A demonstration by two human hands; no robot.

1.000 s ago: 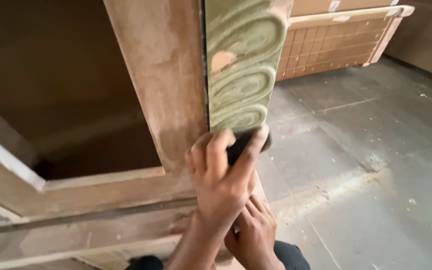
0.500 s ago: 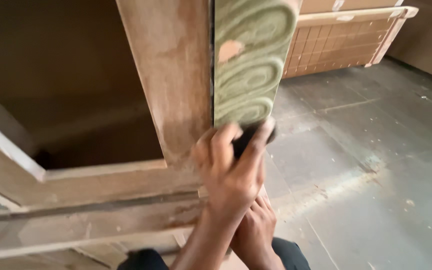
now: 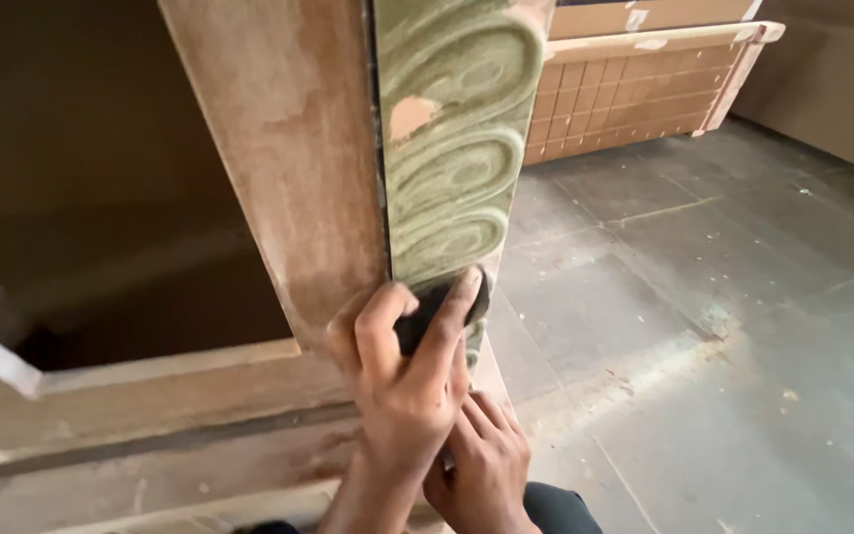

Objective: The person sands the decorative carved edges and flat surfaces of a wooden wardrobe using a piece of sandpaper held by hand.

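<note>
While gripping pad [image 3: 432, 314], fingers [image 3: 447, 326] curled

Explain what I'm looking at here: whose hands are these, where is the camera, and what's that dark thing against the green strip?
There is no machine here: the camera sits on a person's head and looks down at their own two bare hands. The upper hand, which looks like the left, presses a small dark pad against the bottom of a green carved panel set in a bare wooden frame. The lower hand rests just under it, holding nothing I can see. Behind lie a dusty floor and a slatted wooden piece.
</note>
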